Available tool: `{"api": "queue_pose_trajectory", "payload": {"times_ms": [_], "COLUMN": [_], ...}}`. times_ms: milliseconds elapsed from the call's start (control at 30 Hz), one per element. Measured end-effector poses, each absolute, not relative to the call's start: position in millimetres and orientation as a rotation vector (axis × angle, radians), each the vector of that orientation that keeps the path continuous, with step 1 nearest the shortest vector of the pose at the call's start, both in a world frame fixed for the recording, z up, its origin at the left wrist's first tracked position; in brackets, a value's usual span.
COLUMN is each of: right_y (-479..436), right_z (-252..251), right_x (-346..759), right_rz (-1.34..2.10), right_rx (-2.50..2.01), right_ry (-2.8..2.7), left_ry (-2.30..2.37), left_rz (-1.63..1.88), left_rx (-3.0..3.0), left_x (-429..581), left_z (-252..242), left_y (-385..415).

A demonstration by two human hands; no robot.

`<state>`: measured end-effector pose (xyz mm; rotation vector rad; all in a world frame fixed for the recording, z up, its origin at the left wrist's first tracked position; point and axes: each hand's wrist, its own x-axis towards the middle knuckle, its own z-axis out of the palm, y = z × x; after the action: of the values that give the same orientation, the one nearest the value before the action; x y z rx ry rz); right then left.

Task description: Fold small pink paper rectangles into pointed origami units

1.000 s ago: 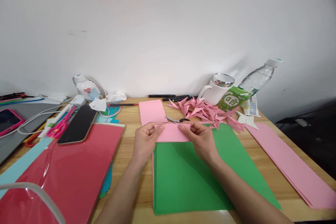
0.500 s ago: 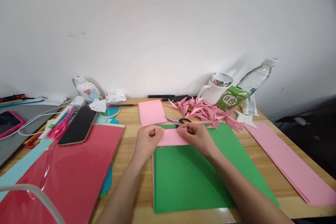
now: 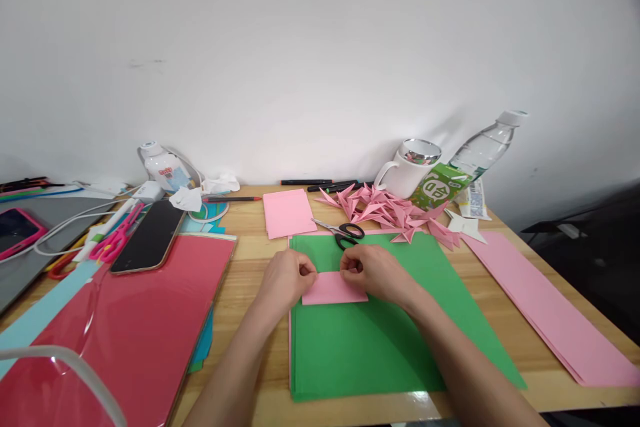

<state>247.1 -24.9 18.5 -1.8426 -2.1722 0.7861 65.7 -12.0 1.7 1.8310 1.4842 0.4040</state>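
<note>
A small pink rectangle of folded paper [image 3: 334, 289] lies over the stack of green paper [image 3: 400, 340]. My left hand [image 3: 290, 275] is closed, pinching the paper's upper left corner between thumb and fingers. At the upper right edge my right hand [image 3: 373, 271] pinches it the same way. Just beyond my hands, black-handled scissors [image 3: 345, 232] rest at the far edge of the green sheets. Behind them sit a stack of square pink sheets [image 3: 289, 213] and a heap of folded pink paper pieces [image 3: 390, 210].
To the left are a red paper pack [image 3: 135, 320], a phone [image 3: 149, 237] and pink scissors [image 3: 117, 237]. A white mug [image 3: 407, 170], a green box [image 3: 440, 185] and a tilted water bottle [image 3: 485, 147] stand back right. Long pink strips [image 3: 555, 313] lie on the right.
Both hands have brought the pink paper down toward me, onto the green sheets. The scissors' black handles are now uncovered.
</note>
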Motion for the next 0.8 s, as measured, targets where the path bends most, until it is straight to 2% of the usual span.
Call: {"api": "queue_pose_trajectory", "payload": {"times_ms": [167, 433, 800], "right_y": [-26, -29, -42], "right_z": [18, 12, 30], "right_x": [247, 241, 240], "right_rz": [0.713, 0.644, 0.678], "right_rx": [-1.908, -1.577, -1.439], "right_ry": [-2.201, -2.434, -2.755], "left_ry": [1.507, 1.388, 1.215], "left_rz": [0.335, 0.199, 0.216], "left_rx": [1.998, 2.216, 2.276], "left_x": [66, 76, 74], "left_z": [6, 21, 6], "left_y": [-17, -22, -24]}}
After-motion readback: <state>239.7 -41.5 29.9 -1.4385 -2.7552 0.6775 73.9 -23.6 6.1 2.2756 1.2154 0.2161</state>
